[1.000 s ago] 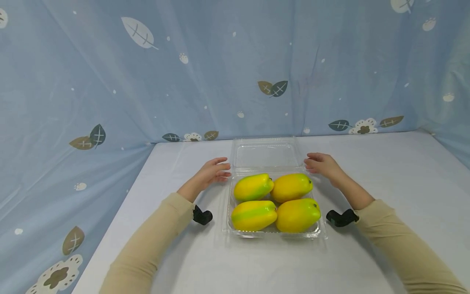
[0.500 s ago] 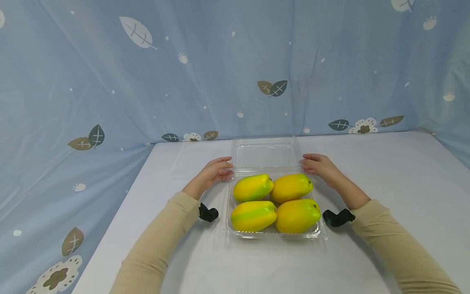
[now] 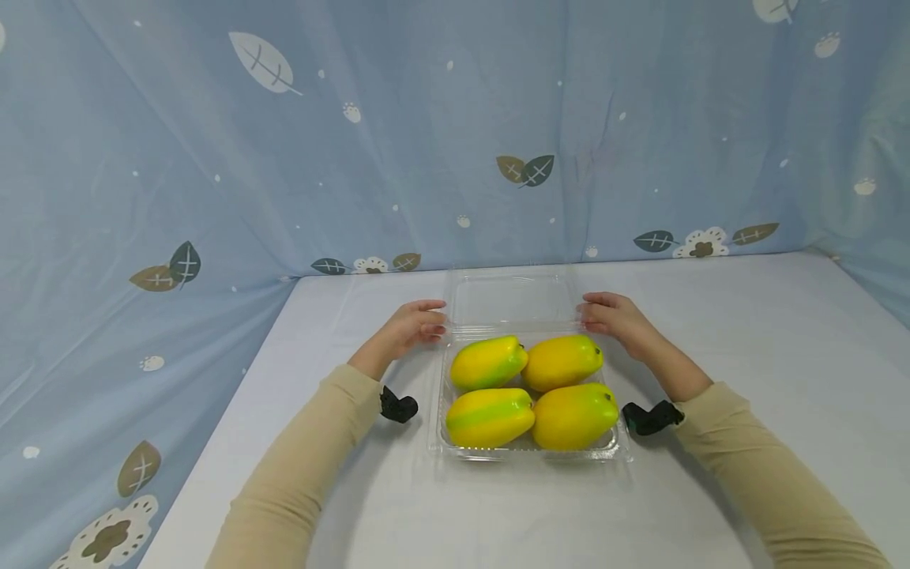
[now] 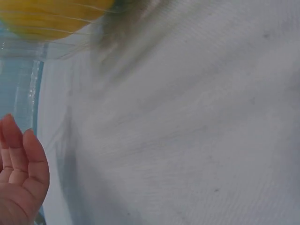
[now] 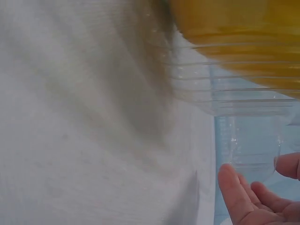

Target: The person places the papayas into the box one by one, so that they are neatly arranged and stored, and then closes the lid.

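Note:
A clear plastic clamshell box (image 3: pixel 529 454) sits on the table with its lid (image 3: pixel 513 302) folded back toward the wall. Several yellow-green papayas (image 3: pixel 490 417) fill the box in two rows. My left hand (image 3: pixel 408 328) is at the lid's left edge, fingers loosely extended, fingertips right at the plastic. Opposite it, my right hand (image 3: pixel 618 320) has its fingertips overlapping the lid's right edge, the fingers lightly bent. In the right wrist view, thumb and fingers stand apart beside the clear lid (image 5: pixel 255 140). The left wrist view shows part of the left hand (image 4: pixel 21 173), relaxed.
White cloth covers the table (image 3: pixel 526 521). A blue leaf-patterned curtain (image 3: pixel 441 142) hangs behind and at the sides. Black wrist mounts (image 3: pixel 398 406) protrude from both sleeves, close to the box's sides.
Both hands have moved inward to the lid's sides, the right one further. In the last half second the left hand has shifted slightly back and up. The papayas stay in place.

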### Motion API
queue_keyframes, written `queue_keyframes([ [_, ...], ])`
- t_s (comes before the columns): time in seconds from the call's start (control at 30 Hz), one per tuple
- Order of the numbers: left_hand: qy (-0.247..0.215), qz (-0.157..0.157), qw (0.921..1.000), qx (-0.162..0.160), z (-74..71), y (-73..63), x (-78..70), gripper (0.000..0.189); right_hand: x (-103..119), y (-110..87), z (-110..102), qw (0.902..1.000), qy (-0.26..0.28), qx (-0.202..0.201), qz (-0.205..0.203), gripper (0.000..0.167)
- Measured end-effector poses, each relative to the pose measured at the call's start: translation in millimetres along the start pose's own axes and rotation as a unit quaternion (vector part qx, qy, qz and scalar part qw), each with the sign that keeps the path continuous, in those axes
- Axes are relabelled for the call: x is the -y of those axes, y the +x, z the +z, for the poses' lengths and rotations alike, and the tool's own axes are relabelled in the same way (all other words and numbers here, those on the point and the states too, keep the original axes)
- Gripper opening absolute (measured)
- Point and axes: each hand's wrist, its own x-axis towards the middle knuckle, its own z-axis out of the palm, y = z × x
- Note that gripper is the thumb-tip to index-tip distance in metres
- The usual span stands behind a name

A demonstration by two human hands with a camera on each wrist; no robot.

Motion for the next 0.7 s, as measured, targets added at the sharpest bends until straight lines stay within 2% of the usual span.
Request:
queue_keyframes([
  [0.2,0.069,0.006,0.9975,-0.008,-1.9,-1.5,-10.9,0.050,5,1.5,-5,1.0000,0.002,-0.006,-0.008,0.057],
  [0.37,0.150,0.024,0.9880,-0.030,-1.2,-4.2,-20.0,0.049,14,1.1,-5,0.9995,-0.018,-0.025,-0.002,0.051],
  [0.53,0.174,0.042,0.9832,-0.034,-0.8,-9.2,-27.3,0.048,20,-0.8,-7,0.9987,-0.031,-0.042,-0.003,0.049],
  [0.7,0.186,0.052,0.9805,-0.038,-2.2,-14.6,-34.6,0.048,27,-3.0,-10,0.9989,-0.028,-0.037,-0.011,0.048],
])
